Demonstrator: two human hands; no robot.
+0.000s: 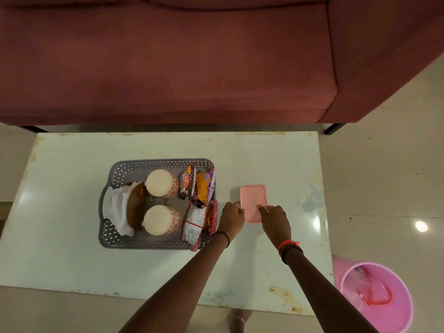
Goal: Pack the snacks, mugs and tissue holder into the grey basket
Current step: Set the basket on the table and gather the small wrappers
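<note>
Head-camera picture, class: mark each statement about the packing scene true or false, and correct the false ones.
1. Both mugs sit inside the grey basket. True.
2. The pink box is in the basket. False: it lies on the table, right of the basket.
3. Both hands, left and right, touch the pink box. True.
4. The snack packets fill the basket's left end. False: its right end; the tissue holder is left.
</note>
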